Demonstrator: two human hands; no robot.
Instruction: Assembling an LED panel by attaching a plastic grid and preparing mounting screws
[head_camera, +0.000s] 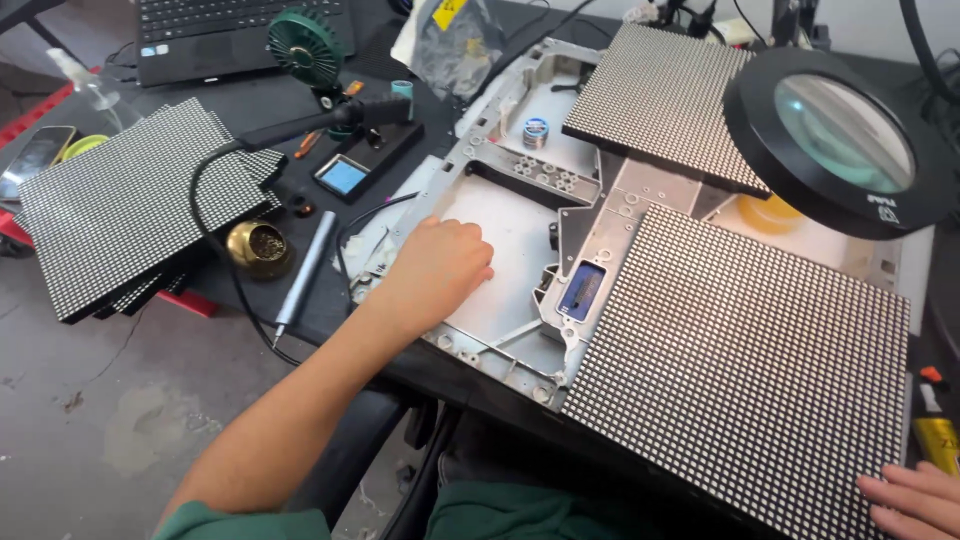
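Dark workbench (300, 300) over a stained concrete floor, crowded with repair gear.

Left hand (437, 268): arm enters from 7 o'clock, forearm extended diagonally toward 1 o'clock, wrist straight. Hand lies knuckles up on the pale inner plate of the grey frame (505, 250), fingers curled under and bunched together. Whether anything is pinched beneath them cannot be told; nothing shows in the grip.

Right hand (915, 498): only fingers visible at the lower right corner, lying flat and slightly spread, touching the near corner of the large LED panel (740, 370). It grips nothing.

Outward from the left hand:
- At 3 o'clock, just beside it, a small blue component (581, 290) sits in a recess of the frame; beyond that lies the large LED panel, covering the frame's right half.
- At 1 o'clock, a solder spool (535, 132) rests in the frame's upper bay; a second LED panel (665, 105) lies tilted over the upper edge.
- At 2 o'clock, far right, a round magnifier lamp (845, 140) hangs over the frame.
- At 9 o'clock, a soldering iron (305, 265) lies on the bench, beside a brass tip cleaner (260, 247).
- At 11 o'clock, a solder station (365, 160), a green fan (306, 47), a laptop (215, 30).
- At 9 o'clock, further out, stacked LED panels (125, 215).
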